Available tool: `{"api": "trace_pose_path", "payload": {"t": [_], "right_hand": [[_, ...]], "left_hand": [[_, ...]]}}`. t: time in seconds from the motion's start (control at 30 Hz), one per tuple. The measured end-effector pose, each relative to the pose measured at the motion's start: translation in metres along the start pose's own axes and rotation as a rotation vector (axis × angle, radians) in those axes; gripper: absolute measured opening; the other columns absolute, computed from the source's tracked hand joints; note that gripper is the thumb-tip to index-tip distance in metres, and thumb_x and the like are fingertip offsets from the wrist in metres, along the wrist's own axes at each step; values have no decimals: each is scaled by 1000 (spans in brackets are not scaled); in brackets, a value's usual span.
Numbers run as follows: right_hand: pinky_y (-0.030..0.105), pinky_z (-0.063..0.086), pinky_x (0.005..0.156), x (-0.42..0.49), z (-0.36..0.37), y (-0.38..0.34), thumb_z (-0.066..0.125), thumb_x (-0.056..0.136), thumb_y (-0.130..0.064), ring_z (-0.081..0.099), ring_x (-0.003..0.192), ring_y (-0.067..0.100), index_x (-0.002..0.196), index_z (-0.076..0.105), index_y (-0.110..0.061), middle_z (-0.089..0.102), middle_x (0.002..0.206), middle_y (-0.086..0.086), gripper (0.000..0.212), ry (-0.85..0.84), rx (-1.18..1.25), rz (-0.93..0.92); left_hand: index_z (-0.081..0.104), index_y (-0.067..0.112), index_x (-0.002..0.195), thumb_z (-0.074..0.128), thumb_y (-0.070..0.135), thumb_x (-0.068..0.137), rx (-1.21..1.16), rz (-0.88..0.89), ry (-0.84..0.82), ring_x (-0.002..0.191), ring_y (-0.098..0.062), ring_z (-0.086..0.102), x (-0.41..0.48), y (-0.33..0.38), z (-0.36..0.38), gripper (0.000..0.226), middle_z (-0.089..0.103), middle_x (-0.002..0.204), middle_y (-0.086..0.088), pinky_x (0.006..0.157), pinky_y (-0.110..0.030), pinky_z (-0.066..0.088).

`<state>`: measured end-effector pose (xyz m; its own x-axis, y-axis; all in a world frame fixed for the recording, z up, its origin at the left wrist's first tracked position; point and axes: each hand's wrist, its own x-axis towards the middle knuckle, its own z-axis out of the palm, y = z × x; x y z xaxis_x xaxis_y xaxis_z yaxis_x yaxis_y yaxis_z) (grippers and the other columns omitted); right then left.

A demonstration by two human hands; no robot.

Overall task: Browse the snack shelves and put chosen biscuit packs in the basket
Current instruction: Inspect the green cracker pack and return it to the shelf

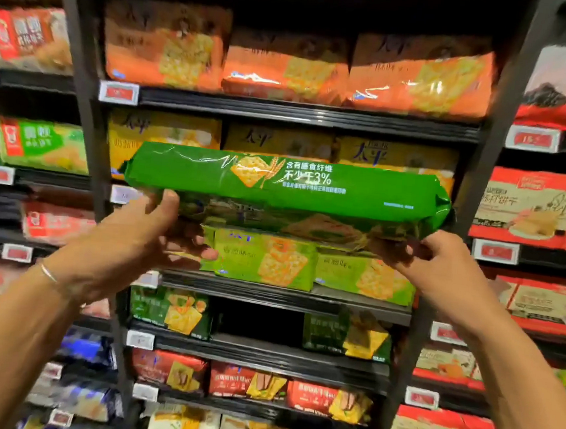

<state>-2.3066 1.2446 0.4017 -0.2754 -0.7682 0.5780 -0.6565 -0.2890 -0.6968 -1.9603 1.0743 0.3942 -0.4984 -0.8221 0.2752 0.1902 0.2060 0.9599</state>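
Observation:
A long green biscuit pack [287, 187] with white print and a cracker picture is held flat in front of the middle shelves. My left hand [149, 237] grips its left end, thumb on the near edge and fingers curled underneath. My right hand [438, 258] pinches the pack's lower right corner. Light green packs of the same kind [284, 262] stand on the shelf just behind and below it. No basket is in view.
Dark shelf racks [300, 113] fill the view. Orange packs [288, 64] sit on the top shelf and yellow packs [165, 132] below them. Dark green packs [170, 310] and red packs [246, 380] fill lower shelves. Red boxed biscuits [528, 208] stand at right.

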Motion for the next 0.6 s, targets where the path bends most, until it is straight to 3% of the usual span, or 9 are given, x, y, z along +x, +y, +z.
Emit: {"api": "trace_pose_path", "payload": {"t": [0.03, 0.1, 0.17, 0.2, 0.27, 0.37, 0.43, 0.53, 0.6], "right_hand": [[18, 45, 75, 7, -3, -10, 87, 80, -38, 56, 81, -12, 87, 78, -47, 72, 91, -10, 14, 9, -4, -60], [16, 44, 94, 13, -4, -24, 86, 81, -27, 53, 107, -17, 83, 69, -70, 64, 107, -25, 46, 31, 1, -97], [16, 46, 95, 17, -6, -31, 87, 79, -27, 58, 117, -8, 91, 71, -66, 66, 116, -26, 44, 62, 63, -111], [10, 47, 88, 20, -7, -35, 85, 75, -34, 62, 112, -10, 98, 72, -58, 71, 111, -28, 36, 77, 126, -119], [7, 48, 81, 22, -9, -39, 77, 68, -53, 66, 104, -11, 111, 68, -43, 73, 108, -30, 46, 124, 240, -119], [30, 54, 87, 23, -12, -51, 76, 68, -71, 71, 107, 4, 111, 69, -38, 76, 112, -15, 55, 187, 329, -163], [36, 59, 88, 26, -16, -62, 74, 71, -77, 73, 107, 10, 109, 73, -39, 78, 112, -10, 54, 214, 345, -196], [24, 59, 77, 28, -23, -77, 69, 72, -82, 76, 97, 10, 100, 78, -39, 80, 102, -9, 52, 248, 341, -218], [24, 59, 74, 29, -23, -81, 67, 74, -82, 77, 94, 13, 97, 79, -35, 81, 98, -7, 54, 264, 351, -213]], "left_hand": [[75, 22, 90, 64, 96, 59, 74, 31, 30, 70, -31, 76, 0, 13, 5, 81, 70, 72, -8, 69, -47, 63], [70, 16, 90, 57, 104, 48, 188, 77, 88, 53, -22, 66, 4, 37, 12, 98, 58, 60, -6, 60, -38, 62], [65, 8, 93, 43, 110, 46, 306, 118, 175, 45, -17, 57, 6, 58, 20, 114, 51, 55, -6, 51, -32, 58], [64, 6, 90, 37, 112, 44, 348, 134, 205, 43, -17, 53, 6, 66, 23, 119, 49, 53, -7, 48, -30, 56], [61, 6, 75, 23, 115, 41, 458, 155, 265, 43, -19, 46, 3, 79, 32, 120, 46, 52, -12, 45, -30, 53], [55, 7, 51, 7, 114, 43, 646, 160, 312, 38, -21, 50, 2, 93, 37, 118, 57, 46, -12, 58, -33, 49], [65, 6, 61, 8, 114, 42, 731, 176, 344, 39, -13, 57, 2, 97, 38, 124, 65, 49, -7, 62, -35, 49], [72, 27, 81, 25, 109, 56, 826, 296, 322, 59, 9, 62, -1, 97, 48, 98, 71, 66, 23, 65, -24, 47], [73, 52, 86, 43, 83, 80, 712, 403, 294, 71, 22, 61, -1, 91, 57, 43, 68, 75, 39, 64, -7, 44]]}}
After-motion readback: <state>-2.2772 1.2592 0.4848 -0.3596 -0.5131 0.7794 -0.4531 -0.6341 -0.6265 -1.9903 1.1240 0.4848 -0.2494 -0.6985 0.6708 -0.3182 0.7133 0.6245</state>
